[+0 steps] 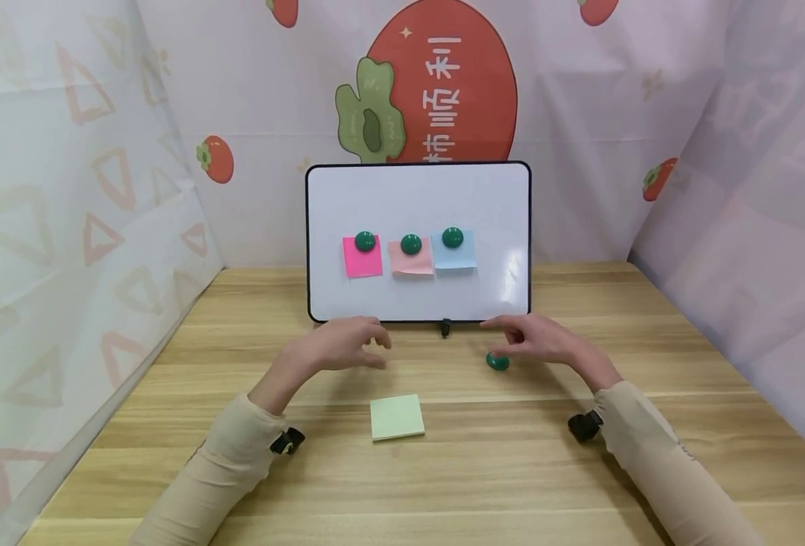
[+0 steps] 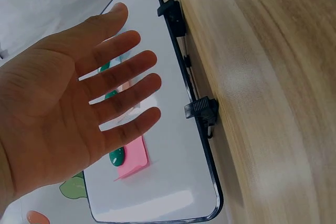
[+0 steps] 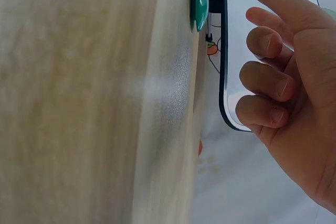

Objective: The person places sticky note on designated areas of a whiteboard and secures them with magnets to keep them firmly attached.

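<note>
My left hand [image 1: 344,345] hovers in front of the whiteboard [image 1: 498,189], its fingers spread and holding nothing. Near the board's lower right, my right hand [image 1: 542,339] is above a loose green magnet [image 1: 498,362] on the table. In the right wrist view several fingers [image 3: 265,82] are loosely bent with nothing in them, and the magnet lies apart from them. Three green magnets hold up a hot-pink sticky note [image 1: 361,265], a light-pink one [image 1: 411,264] and a blue one [image 1: 454,256]. A pale green sticky note [image 1: 397,417] lies on the table between my forearms.
Black clips [image 2: 202,109] stand along the board's lower edge. The wooden table [image 1: 484,485] is enclosed by a printed cloth backdrop [image 1: 259,91] at the back and sides. Each wrist carries a small black camera, seen at the left sleeve [image 1: 228,447].
</note>
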Tool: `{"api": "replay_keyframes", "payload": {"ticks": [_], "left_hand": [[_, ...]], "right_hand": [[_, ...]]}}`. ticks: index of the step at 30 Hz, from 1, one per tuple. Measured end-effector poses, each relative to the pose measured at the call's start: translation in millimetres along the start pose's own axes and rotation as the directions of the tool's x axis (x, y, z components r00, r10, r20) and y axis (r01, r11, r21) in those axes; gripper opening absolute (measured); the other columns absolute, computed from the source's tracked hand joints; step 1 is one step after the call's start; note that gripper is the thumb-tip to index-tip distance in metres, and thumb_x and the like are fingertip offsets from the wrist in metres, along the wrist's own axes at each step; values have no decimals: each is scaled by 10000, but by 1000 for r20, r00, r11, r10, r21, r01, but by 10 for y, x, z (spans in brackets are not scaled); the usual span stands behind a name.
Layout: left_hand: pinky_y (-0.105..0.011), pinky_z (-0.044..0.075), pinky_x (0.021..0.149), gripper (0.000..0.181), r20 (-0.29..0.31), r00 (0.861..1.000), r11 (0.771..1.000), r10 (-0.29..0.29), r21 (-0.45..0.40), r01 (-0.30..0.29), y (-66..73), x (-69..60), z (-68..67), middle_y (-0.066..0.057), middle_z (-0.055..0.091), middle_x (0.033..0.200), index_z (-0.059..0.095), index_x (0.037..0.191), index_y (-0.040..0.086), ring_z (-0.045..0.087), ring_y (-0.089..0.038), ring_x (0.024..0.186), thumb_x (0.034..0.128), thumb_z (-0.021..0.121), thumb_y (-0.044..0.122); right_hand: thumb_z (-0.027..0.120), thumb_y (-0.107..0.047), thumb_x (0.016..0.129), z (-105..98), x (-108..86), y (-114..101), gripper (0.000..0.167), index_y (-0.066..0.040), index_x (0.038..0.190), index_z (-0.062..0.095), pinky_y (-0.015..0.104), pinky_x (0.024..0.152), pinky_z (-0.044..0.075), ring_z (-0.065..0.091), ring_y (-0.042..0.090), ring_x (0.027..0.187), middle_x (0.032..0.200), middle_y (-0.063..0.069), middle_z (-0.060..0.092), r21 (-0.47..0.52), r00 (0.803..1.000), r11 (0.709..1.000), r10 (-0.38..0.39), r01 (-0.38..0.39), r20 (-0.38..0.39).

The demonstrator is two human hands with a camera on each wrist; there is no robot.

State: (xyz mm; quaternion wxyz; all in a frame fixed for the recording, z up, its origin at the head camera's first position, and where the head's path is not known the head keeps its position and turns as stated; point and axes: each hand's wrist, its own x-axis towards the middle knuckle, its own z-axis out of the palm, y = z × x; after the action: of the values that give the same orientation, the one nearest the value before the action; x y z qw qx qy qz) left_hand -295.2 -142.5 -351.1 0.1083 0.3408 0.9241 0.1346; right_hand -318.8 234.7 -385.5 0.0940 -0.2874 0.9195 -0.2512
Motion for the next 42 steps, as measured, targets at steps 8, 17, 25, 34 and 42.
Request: {"api": "replay_keyframes", "payload": {"ticks": [8, 17, 25, 34, 42], "left_hand": [[-391, 477, 933, 460, 195, 977, 996, -83, -21, 89, 92, -53, 116, 17, 591, 1263, 683, 1216, 191, 582, -180, 1061, 805, 824, 340], [-318, 450, 806, 414, 213, 970, 993, -115, 42, 109, 164, -49, 265, 31, 548, 1014, 661, 956, 205, 519, -123, 869, 691, 890, 424], [-302, 445, 768, 391, 192, 976, 992, -99, 94, 82, 216, -51, 287, 31, 562, 943, 628, 908, 179, 505, -114, 822, 682, 901, 343], [-255, 423, 702, 241, 182, 982, 996, -55, 84, 41, 181, -9, 321, 51, 531, 799, 647, 822, 118, 469, -83, 729, 721, 865, 130], [-265, 457, 726, 204, 219, 974, 998, -64, -1, 66, 163, -11, 304, 60, 582, 785, 669, 880, 138, 514, -72, 744, 765, 820, 62]], "right_hand": [[747, -368, 883, -3, -26, 117, 620, -136, 1417, 535, 233, 593, 356, 419, 85, 629, 712, -53, 476, 39, 997, 999, -11, 8, 78], [749, -371, 881, 32, 13, 208, 620, -136, 1414, 536, 235, 603, 349, 415, 93, 632, 703, -48, 458, 83, 989, 997, -13, 1, 148], [764, -294, 876, 54, 0, 231, 589, -110, 1395, 557, 208, 600, 354, 423, 75, 630, 691, -62, 455, 79, 983, 996, -54, 40, 177], [762, -284, 878, 72, -10, 240, 573, -110, 1386, 563, 211, 613, 354, 433, 75, 647, 707, -64, 466, 96, 980, 994, -68, 50, 187], [763, -261, 879, 72, -12, 247, 540, -89, 1361, 589, 216, 611, 347, 433, 92, 662, 727, -38, 477, 129, 979, 991, -68, 44, 193]]}}
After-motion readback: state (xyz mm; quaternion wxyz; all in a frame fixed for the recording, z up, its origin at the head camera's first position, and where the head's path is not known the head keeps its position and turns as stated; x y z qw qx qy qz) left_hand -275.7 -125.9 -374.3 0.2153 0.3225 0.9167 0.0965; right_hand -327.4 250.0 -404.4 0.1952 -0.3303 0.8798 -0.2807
